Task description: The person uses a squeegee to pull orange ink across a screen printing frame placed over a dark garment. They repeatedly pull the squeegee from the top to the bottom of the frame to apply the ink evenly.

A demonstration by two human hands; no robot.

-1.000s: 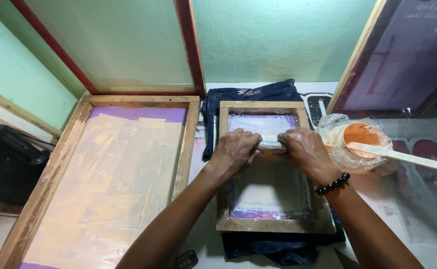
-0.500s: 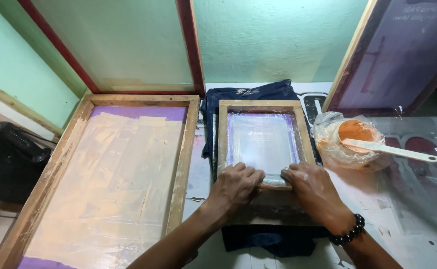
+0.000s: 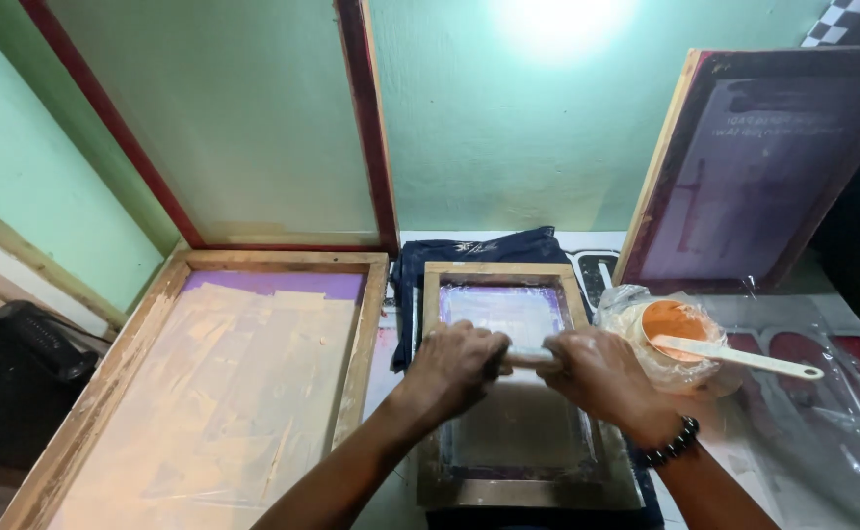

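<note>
Your left hand (image 3: 457, 365) and your right hand (image 3: 595, 373) meet at the centre of the view, both curled tight around a pale, narrow squeegee bar (image 3: 526, 358) that shows only as a short strip between your knuckles. Your fingers are closed over it, so most of the bar is hidden.

The bar lies across the mesh of a small wooden-framed printing screen with a purple-edged stencil (image 3: 504, 312), roughly halfway down its length. The screen lies flat on a dark navy blue cloth garment (image 3: 469, 250), whose edge pokes out at 12 o'clock from the frame. A black beaded bracelet (image 3: 673, 443) circles your right wrist.

At 3 o'clock from your hands, just beside the small screen, stands an open tub of orange ink wrapped in clear plastic (image 3: 667, 324), with a white plastic spatula (image 3: 744, 357) resting in it, handle pointing toward 4 o'clock.

At 9 o'clock lies a large wooden-framed screen with a pale, taped mesh (image 3: 216, 383), flat and just beside the small one.

At 11 o'clock, a red-framed screen (image 3: 224, 128) leans against the green wall (image 3: 508, 128). At 2 o'clock, a wooden-framed screen with dark purple mesh (image 3: 758, 167) leans upright too.
</note>
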